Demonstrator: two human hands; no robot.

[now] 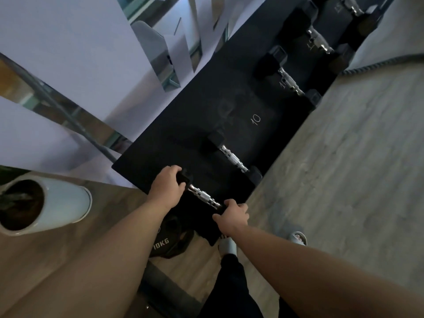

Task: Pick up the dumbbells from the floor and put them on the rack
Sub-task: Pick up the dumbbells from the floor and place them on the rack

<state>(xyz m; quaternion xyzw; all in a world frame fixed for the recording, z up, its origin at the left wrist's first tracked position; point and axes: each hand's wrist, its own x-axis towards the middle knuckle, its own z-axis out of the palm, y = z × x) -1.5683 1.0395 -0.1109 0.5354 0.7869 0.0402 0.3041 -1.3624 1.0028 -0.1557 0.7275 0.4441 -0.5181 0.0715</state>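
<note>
A black dumbbell with a chrome handle (203,197) lies across the near end of the black rack (195,115). My left hand (166,187) grips its far head, and my right hand (232,215) grips its near head. Beside it, a second dumbbell (232,158) rests on the rack. Past an empty slot marked 10 (255,119), three more dumbbells sit in a row: one (289,81), another (320,42), and the farthest (353,8) at the top edge.
A white planter (66,203) stands on the wooden floor at left. A dark 10KG weight plate (167,244) lies below the rack's near end. My feet in grey slippers (227,245) are by the rack. A thick rope (378,63) lies at right.
</note>
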